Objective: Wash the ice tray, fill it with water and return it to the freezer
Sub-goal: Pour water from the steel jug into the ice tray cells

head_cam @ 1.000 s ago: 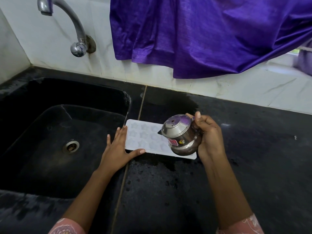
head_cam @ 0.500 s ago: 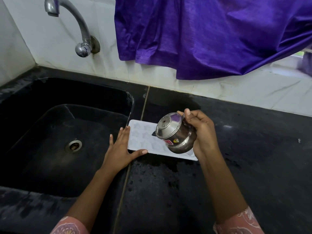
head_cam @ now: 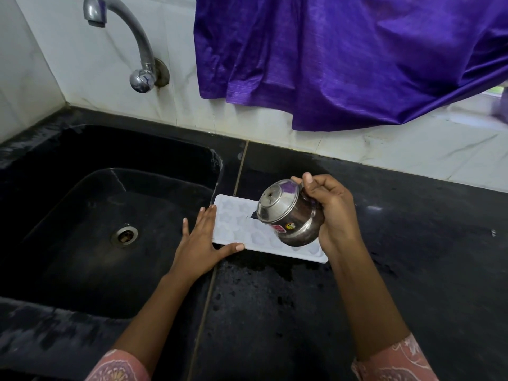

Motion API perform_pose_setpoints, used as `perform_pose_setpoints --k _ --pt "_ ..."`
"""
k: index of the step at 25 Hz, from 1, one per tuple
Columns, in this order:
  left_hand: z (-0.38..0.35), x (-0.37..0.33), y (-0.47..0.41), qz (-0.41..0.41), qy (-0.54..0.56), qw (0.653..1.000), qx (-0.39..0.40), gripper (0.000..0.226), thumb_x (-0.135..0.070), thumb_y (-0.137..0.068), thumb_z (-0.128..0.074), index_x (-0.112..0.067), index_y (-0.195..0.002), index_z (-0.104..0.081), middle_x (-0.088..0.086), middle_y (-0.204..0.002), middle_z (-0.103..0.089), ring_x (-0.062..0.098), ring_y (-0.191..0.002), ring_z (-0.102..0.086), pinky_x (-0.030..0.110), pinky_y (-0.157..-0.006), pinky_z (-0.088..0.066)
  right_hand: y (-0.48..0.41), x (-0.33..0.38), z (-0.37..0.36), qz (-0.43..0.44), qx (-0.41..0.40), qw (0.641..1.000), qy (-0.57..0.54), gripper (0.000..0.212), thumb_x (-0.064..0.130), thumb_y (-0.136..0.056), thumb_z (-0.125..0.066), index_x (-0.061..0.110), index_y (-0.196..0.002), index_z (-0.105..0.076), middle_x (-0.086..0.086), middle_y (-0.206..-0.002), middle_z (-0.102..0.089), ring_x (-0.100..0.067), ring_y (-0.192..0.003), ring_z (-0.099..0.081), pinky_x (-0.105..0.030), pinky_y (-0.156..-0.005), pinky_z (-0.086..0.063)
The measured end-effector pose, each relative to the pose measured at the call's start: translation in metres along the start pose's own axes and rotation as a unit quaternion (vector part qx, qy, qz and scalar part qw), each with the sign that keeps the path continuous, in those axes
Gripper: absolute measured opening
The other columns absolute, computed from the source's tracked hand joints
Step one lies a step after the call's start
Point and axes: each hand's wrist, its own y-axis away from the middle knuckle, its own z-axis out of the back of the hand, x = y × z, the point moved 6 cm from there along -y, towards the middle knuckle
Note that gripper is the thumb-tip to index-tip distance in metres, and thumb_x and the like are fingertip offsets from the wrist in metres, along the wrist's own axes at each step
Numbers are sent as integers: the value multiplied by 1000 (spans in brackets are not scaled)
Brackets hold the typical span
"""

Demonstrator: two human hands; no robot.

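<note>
A white ice tray [head_cam: 238,227] with star-shaped cells lies flat on the black counter [head_cam: 384,270], just right of the sink. My left hand [head_cam: 202,244] lies flat with straight fingers against the tray's left end, thumb along its near edge. My right hand [head_cam: 334,213] grips a small steel lidded pot [head_cam: 288,214] and holds it tilted to the left above the tray's right half. Its short spout points down at the cells. The pot hides part of the tray.
The black sink [head_cam: 68,160] with a steel drain [head_cam: 124,236] lies to the left. A steel tap [head_cam: 137,50] juts from the white tiled wall above it. A purple cloth [head_cam: 343,59] hangs over the counter's back.
The steel pot has lifted slightly and shifted left along the tray, still tilted. My left hand stays at the tray's left end.
</note>
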Motion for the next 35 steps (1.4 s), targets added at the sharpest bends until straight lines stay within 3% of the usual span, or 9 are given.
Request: perform_pose_setpoints --k 5,14,17,21,35 --pt "-1 2 -1 -3 0 1000 -3 132 -97 -46 -23 -18 -149 -1 -2 -158 -5 0 -139 9 37 -112 15 1 1 -1 3 2 1000 -2 17 9 -85 -61 9 -68 -58 -11 -86 -69 -16 -85 -68 -23 -70 -55" --pt "-2 2 -1 -8 10 1000 -4 125 -91 -53 -32 -18 -150 -2 -4 -158 -5 -1 -139 9 35 -111 17 2 -9 0 -30 -27 997 -62 21 10 -88 -57 8 -67 -55 -9 -86 -70 -13 -80 -69 -27 -79 -56" --pt "-1 1 0 -4 12 1000 -4 120 -86 -56 -34 -18 -150 -2 -4 -158 -5 -2 -138 9 35 -111 17 2 -10 -3 -35 -25 997 -68 19 10 -88 -57 7 -69 -55 -10 -88 -69 -15 -86 -68 -28 -82 -55" --pt "-1 1 0 -2 10 1000 1 120 -86 -55 -33 -18 -149 -1 -4 -158 -4 -3 -137 10 34 -110 18 3 -11 -12 -37 -14 997 -63 20 7 -87 -58 7 -67 -54 -12 -88 -68 -14 -86 -68 -21 -72 -57" --pt "-2 3 0 2 21 1000 1 120 -86 -56 -34 -19 -149 -1 -4 -158 -4 1 -141 9 35 -111 18 2 -9 -34 -9 22 999 -24 17 5 -86 -60 4 -69 -55 -9 -80 -67 -10 -76 -68 -22 -71 -56"
